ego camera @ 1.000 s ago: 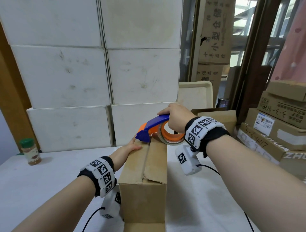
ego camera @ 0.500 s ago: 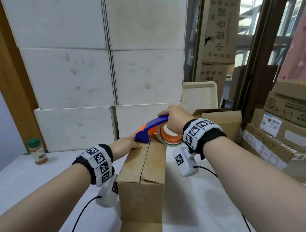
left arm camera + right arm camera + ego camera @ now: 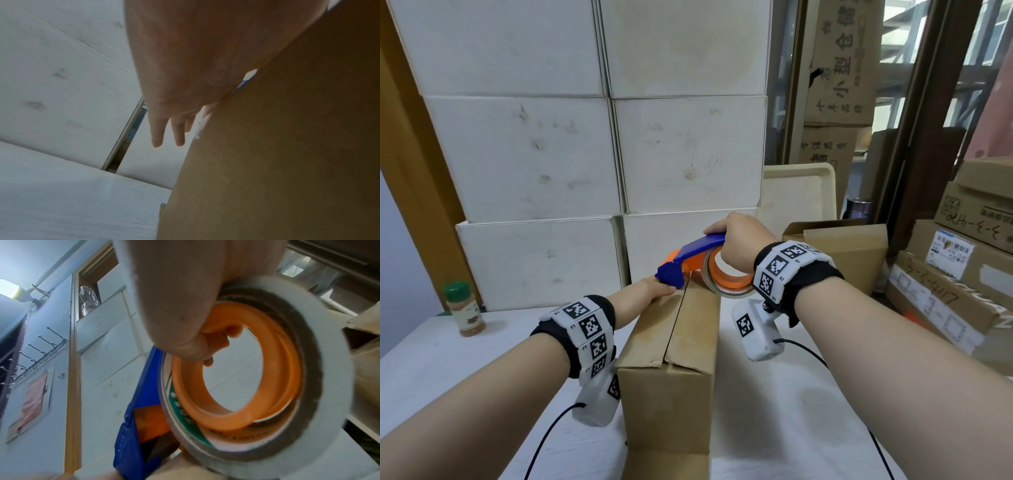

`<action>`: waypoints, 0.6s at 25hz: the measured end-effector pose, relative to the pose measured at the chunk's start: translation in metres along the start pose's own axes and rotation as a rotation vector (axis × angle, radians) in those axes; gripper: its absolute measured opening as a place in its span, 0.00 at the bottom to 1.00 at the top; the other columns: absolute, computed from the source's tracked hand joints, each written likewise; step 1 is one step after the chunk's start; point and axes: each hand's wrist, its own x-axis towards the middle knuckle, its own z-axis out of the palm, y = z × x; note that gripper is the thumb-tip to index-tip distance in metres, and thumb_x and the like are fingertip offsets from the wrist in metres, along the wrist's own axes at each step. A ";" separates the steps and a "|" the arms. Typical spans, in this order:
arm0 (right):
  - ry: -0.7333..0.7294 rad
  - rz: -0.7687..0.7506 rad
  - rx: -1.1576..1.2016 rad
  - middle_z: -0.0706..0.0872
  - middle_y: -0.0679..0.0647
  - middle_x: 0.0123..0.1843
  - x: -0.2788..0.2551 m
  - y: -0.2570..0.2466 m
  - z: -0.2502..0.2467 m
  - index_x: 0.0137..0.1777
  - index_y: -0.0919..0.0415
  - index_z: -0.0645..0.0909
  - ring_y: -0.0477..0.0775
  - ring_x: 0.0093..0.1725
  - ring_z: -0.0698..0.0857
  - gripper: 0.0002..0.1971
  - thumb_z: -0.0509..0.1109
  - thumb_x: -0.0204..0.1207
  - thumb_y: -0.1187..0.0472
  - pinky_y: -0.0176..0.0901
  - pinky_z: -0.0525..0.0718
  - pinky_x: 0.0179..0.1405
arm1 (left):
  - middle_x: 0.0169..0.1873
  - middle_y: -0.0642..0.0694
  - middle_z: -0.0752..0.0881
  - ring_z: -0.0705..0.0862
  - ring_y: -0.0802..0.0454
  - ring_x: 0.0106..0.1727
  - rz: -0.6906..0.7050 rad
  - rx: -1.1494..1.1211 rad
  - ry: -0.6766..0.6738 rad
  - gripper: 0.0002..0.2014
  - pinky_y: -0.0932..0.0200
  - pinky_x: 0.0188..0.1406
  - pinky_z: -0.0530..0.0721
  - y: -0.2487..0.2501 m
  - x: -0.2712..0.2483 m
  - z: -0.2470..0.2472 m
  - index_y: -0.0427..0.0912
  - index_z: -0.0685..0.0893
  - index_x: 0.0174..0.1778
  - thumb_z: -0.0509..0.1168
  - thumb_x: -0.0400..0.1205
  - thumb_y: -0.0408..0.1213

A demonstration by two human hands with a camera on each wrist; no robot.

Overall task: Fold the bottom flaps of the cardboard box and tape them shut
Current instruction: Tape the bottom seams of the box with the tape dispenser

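Observation:
A brown cardboard box (image 3: 671, 394) stands on the white table, its two folded flaps meeting in a seam along the top. My right hand (image 3: 736, 240) grips a tape dispenser (image 3: 709, 263) with a blue handle and orange core, its nose set on the far end of the seam. In the right wrist view my fingers (image 3: 218, 344) curl through the orange ring of the tape roll (image 3: 267, 369). My left hand (image 3: 650, 291) lies on the left flap at the box's far end; the left wrist view shows straight fingers (image 3: 164, 129) beside the box (image 3: 287, 146).
White cartons (image 3: 592, 154) are stacked right behind the box. A spice jar (image 3: 464, 310) with a green lid stands at the table's left. Brown boxes (image 3: 955, 291) crowd the right side, and an open carton (image 3: 842, 250) sits behind my right wrist. A tray (image 3: 801, 195) leans at the back.
The view has shifted slightly; my left forearm has slid a little to the left. Both hands and the dispenser stay at the far end of the box top.

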 end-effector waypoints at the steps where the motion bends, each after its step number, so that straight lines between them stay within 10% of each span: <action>1: 0.002 0.001 0.002 0.80 0.50 0.66 0.000 0.000 0.000 0.71 0.48 0.78 0.53 0.65 0.78 0.27 0.60 0.76 0.73 0.44 0.77 0.61 | 0.43 0.46 0.81 0.80 0.52 0.42 -0.001 -0.003 -0.016 0.05 0.62 0.47 0.75 0.000 -0.002 0.000 0.47 0.76 0.48 0.56 0.86 0.36; 15: -0.008 0.004 -0.006 0.82 0.50 0.66 0.005 -0.002 0.004 0.70 0.49 0.79 0.53 0.64 0.79 0.27 0.61 0.75 0.73 0.44 0.78 0.60 | 0.60 0.37 0.83 0.82 0.40 0.63 0.029 0.038 -0.067 0.16 0.42 0.71 0.75 -0.003 -0.012 0.001 0.45 0.76 0.61 0.63 0.81 0.50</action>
